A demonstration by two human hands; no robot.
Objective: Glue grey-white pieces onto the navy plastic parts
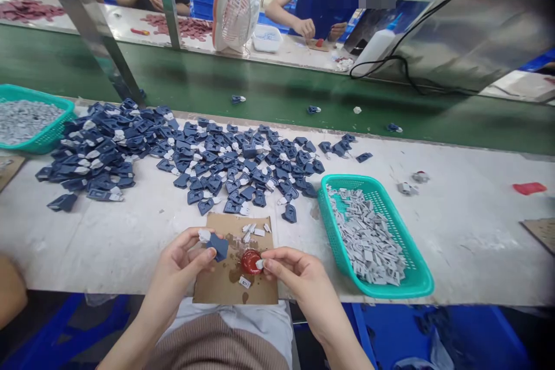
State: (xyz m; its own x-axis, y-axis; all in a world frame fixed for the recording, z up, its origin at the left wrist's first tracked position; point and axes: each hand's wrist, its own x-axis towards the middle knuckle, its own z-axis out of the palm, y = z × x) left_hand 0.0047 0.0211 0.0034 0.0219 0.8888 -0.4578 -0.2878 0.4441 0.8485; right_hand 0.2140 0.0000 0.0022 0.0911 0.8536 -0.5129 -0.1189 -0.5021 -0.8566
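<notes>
My left hand pinches a dark blue part with a whitish piece at its upper left end. Between the thumb and fingers of my right hand is a small light grey piece, held at the right edge of a round red dish. The dish rests on a brown cardboard sheet marked with dark wet spots. Several small grey pieces lie on the cardboard above the dish, and a single one below it.
Beyond my hands spreads a large pile of blue parts. A green basket of grey pieces stands at the right, another green basket at the far left. Past a green belt, people work across the way; a metal post rises at left.
</notes>
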